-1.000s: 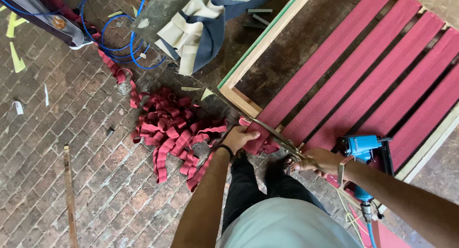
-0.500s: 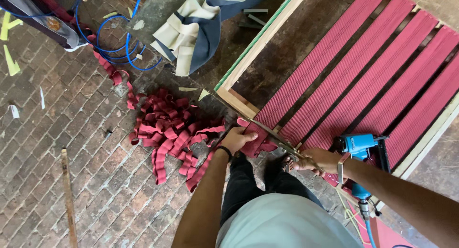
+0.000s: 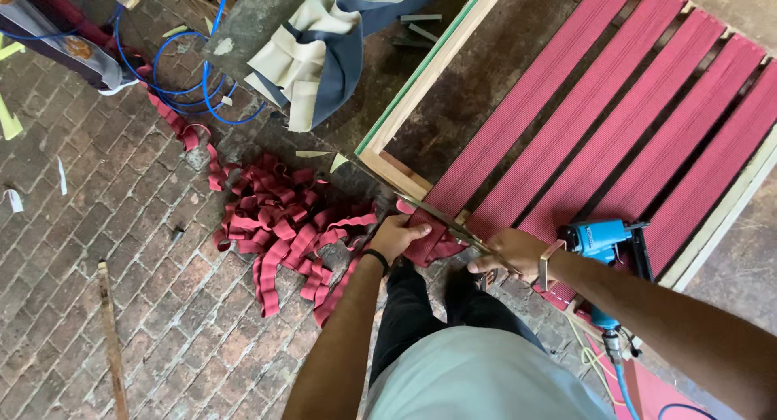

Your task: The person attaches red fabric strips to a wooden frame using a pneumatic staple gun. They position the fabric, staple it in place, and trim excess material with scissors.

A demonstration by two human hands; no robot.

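L hand (image 3: 395, 235) has its grip closed on the end of a red webbing strap (image 3: 429, 240), pinching it at the near-left corner of the wooden frame (image 3: 421, 80). A dark band sits on that wrist. R hand (image 3: 510, 252) has its grip wrapped round the handles of a pair of scissors (image 3: 449, 222); the blades run up-left from the hand & lie across the strap just right of the L fingers, touching the fabric. Can't tell how far apart the blades are. A metal bracelet shows on the R wrist.

The strap being held is the leftmost of several red webbing strips (image 3: 615, 129) stretched side by side across the frame, running from near-left to far-right, w/ dark gaps between them. Frame lies flat on the floor, filling the right half of the view.

Just right of the R forearm a blue pneumatic stapler (image 3: 603, 242) rests on the frame's near edge, hose trailing toward the near side. Left of the L hand, a loose heap of red webbing offcuts (image 3: 275, 230) lies on the brick floor (image 3: 97, 250), touching the strap end. Far left: a coiled blue hose (image 3: 190, 80). Far centre: a folded cream & navy cloth (image 3: 312, 60). A thin wooden stick (image 3: 109, 331) lies near-left on the bricks. Person's dark trousers & pale shirt fill the near centre.
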